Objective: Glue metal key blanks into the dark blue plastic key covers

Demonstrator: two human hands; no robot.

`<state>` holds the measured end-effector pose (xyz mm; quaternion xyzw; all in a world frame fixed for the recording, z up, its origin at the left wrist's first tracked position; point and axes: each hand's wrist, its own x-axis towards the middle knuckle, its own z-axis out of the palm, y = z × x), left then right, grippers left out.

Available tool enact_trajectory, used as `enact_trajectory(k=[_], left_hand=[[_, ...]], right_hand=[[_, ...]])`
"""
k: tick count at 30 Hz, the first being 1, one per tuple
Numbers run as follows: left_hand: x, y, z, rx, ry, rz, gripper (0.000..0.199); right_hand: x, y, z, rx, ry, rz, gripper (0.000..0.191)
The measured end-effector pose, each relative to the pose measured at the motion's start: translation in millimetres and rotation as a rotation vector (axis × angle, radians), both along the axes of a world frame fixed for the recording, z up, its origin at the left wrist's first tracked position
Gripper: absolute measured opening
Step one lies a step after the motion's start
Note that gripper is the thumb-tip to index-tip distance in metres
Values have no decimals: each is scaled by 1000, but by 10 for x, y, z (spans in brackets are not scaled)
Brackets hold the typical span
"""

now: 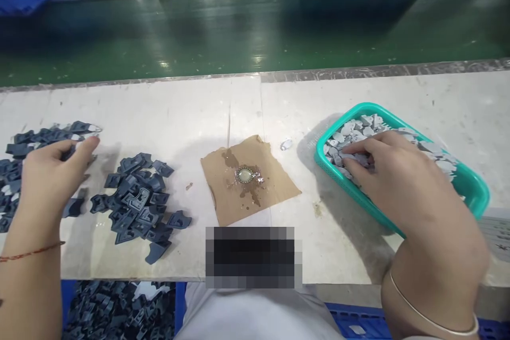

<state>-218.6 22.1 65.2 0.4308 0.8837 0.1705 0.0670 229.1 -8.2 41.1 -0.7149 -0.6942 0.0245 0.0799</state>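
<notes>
The right hand (402,180) digs into grey plastic pieces (360,130) in a teal basket (470,191) near the counter's right edge, fingers loosely together. The left hand (50,178), fingers spread apart, rests on dark blue plastic parts (139,202) by the left edge.

Dark blue parts (139,199) of matt moulded plastic lie heaped on a pale, scuffed desk (179,111); pale grey pieces (353,133), matt plastic by their look, fill a glossy teal plastic basket (476,191); a torn scrap of brown cardboard (274,186) shows wet, shiny stains; behind runs a glossy green conveyor belt (255,32).
</notes>
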Motion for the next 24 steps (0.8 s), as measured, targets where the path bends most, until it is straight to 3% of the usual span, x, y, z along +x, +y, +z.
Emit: enact_trajectory(k=[3, 6, 9, 11, 13, 15, 18, 20, 24], left_hand=[[-361, 72, -180, -107, 56, 7, 37], [-759, 85, -424, -86, 171, -164, 24], [-915, 32, -541, -32, 243, -253, 21], [-795, -34, -471, -10, 266, -239, 34], [-537, -107, -303, -27, 300, -298, 49], [-241, -170, -108, -105, 240, -440, 46], [72, -215, 88, -249, -16, -473, 38], [148, -208, 114, -284, -47, -506, 33], [98, -162, 4, -185, 44, -541, 29]], right_hand=[[-17, -1, 59, -7, 70, -80, 25], [-78, -10, 160, 8, 318, -162, 21], [-205, -48, 230, 60, 658, -68, 17], [-319, -83, 234, 85, 862, 9, 14], [-434, -111, 208, 54, 1044, 54, 13], [-535, -121, 158, -31, 1191, 71, 16], [-638, -94, 56, -157, 1332, 60, 17], [-680, -59, -14, -210, 1417, 48, 16], [-742, -4, -116, -285, 1552, 11, 24]])
